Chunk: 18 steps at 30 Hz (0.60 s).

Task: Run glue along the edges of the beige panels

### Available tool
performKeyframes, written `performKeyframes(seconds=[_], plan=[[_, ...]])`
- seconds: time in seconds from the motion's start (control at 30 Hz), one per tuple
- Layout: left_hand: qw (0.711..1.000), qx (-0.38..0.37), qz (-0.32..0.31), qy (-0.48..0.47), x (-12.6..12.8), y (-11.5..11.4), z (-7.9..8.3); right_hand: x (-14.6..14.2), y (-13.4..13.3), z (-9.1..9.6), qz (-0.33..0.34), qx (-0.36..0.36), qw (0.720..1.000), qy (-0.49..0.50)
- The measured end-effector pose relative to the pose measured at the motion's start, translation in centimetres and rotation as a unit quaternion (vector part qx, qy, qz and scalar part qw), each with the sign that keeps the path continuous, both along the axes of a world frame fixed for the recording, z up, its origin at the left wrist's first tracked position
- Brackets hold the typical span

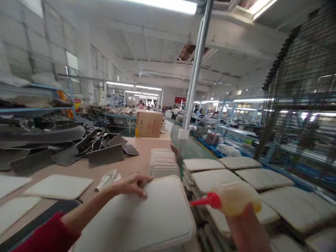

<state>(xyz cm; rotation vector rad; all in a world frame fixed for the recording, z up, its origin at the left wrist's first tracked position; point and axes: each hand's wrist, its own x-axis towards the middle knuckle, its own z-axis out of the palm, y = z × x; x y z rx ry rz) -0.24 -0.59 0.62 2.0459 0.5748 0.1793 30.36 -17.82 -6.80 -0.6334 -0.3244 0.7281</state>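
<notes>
A rounded-corner white panel (pixel 160 210) lies on top of a stack directly in front of me. My left hand (pixel 133 184) holds its far left edge, thumb on the upper face and fingers over the rim. In my right hand (pixel 248 227) is a squeeze glue bottle (pixel 237 198), a soft yellowish body with a red nozzle. The bottle is tipped sideways to the right of the panel, its nozzle pointing left. Motion blurs the bottle and the right hand somewhat.
Farther along the table is another stack of pale panels (pixel 164 162), then a cardboard box (pixel 148 124). Dark grey pieces (pixel 105 154) heap at the left, near flat white panels (pixel 59 186) and a crumpled white glove (pixel 108 178). More panel stacks (pixel 265 176) stand right, beyond a metal post (pixel 195 70).
</notes>
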Motion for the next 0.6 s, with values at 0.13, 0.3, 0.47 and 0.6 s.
performKeyframes(seconds=[0.13,0.3,0.47,0.6], plan=[[0.998,-0.062,-0.008,0.003,-0.7,-0.8,0.8,0.9,1.0,2.9,-0.044,0.017,0.998,-0.034],[0.996,-0.083,-0.031,0.025,-1.6,-1.2,1.5,0.4,1.2,4.3,-0.02,0.021,0.995,-0.1],[0.996,-0.076,-0.032,0.037,-2.0,-1.4,2.3,0.1,0.9,4.5,-0.009,-0.012,0.995,-0.103],[0.995,-0.085,-0.046,0.031,-2.2,-1.3,2.5,-0.1,0.8,4.7,0.0,-0.02,0.992,-0.126]])
